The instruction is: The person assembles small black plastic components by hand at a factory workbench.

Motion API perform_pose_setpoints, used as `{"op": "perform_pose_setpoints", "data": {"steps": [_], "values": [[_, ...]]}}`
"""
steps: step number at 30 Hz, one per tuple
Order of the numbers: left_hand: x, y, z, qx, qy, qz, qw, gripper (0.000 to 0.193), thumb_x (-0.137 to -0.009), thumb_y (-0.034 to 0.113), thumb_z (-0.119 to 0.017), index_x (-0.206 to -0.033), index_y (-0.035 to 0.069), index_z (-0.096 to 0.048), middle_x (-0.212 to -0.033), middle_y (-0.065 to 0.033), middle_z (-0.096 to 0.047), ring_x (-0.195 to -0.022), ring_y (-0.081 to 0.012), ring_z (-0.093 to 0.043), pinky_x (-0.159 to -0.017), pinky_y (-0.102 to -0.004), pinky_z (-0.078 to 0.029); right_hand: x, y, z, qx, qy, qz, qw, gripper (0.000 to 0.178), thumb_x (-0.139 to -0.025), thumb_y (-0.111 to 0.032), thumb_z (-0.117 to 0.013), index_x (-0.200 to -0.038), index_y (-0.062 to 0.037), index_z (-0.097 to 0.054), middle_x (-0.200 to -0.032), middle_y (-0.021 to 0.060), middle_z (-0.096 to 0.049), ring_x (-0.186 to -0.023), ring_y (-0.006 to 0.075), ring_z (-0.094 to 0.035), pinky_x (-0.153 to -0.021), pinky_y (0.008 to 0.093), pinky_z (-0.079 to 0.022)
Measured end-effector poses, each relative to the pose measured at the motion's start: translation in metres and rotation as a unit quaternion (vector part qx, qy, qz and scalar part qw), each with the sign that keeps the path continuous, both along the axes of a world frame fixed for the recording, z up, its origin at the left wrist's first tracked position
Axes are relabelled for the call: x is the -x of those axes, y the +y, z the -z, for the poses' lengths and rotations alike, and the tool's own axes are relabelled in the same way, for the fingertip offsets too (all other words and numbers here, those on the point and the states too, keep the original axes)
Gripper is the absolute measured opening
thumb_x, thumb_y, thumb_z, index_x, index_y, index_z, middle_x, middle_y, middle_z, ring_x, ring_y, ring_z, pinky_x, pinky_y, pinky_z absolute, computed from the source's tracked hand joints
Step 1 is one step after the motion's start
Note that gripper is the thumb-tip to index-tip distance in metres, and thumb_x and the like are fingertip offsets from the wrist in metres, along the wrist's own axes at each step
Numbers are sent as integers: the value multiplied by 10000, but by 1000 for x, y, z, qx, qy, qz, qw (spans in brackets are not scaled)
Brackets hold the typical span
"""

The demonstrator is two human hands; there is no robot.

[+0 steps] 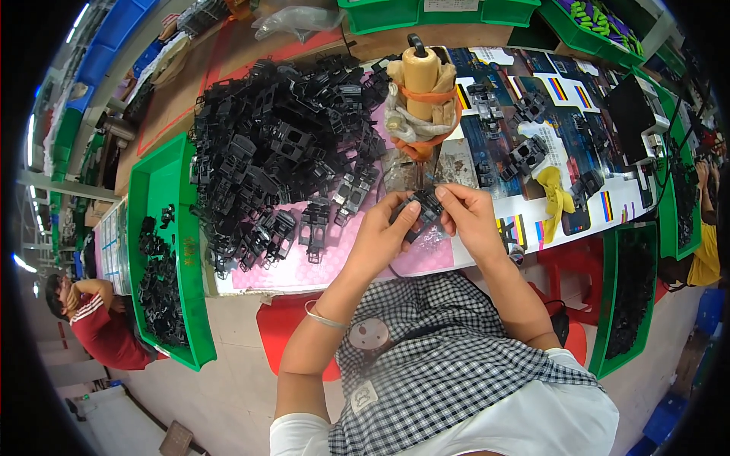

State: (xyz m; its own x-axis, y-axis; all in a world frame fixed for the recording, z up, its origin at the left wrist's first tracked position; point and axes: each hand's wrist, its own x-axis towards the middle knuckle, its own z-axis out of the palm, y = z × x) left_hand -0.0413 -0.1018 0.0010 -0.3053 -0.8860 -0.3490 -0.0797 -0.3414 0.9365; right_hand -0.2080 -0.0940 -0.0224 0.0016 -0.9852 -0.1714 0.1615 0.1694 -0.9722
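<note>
Both hands are together at the table's near edge, closed around a small black plastic frame part. My left hand grips its left side, thumb on top. My right hand pinches the right side with thumb and fingers. Just beyond them stands an upright tan tool wrapped in cloth and orange bands, its narrow lower end close above the part. I cannot tell whether they touch. A worn metal-looking plate lies under the tool. To the left rises a big heap of similar black parts.
More black parts and a yellow cloth strip lie to the right. Green bins of black pieces stand at the left and right. A black box-like device sits at the far right. Another person is at left.
</note>
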Motion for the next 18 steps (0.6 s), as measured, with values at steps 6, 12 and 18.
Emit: {"op": "perform_pose_setpoints", "data": {"steps": [6, 12, 18], "values": [[1, 4, 3, 9, 11, -8, 1000, 379, -924, 307, -534, -1123, -16, -522, -718, -21, -564, -498, -50, -459, -436, -178, -377, 0, 1, 0, -7, -4, -2, 1000, 204, -904, -163, -559, -942, 16, -650, -604, -11, -546, -503, 42, -473, -445, 187, -351], [0, 4, 2, 2, 15, -8, 1000, 403, -918, 323, -542, -1132, -18, -516, -723, -20, -564, -501, -48, -462, -434, -172, -377, -1, -1, 0, 1, -6, 6, 1000, 207, -911, -160, -560, -946, 23, -650, -573, -13, -535, -455, 37, -463, -410, 174, -351], [1, 2, 4, 8, 17, -6, 1000, 409, -918, 328, -542, -1133, -18, -514, -720, -18, -561, -490, -48, -461, -422, -170, -367, 0, -2, 0, 4, -5, 5, 1000, 212, -909, -169, -565, -942, 21, -652, -570, -16, -534, -454, 36, -462, -409, 173, -349]]}}
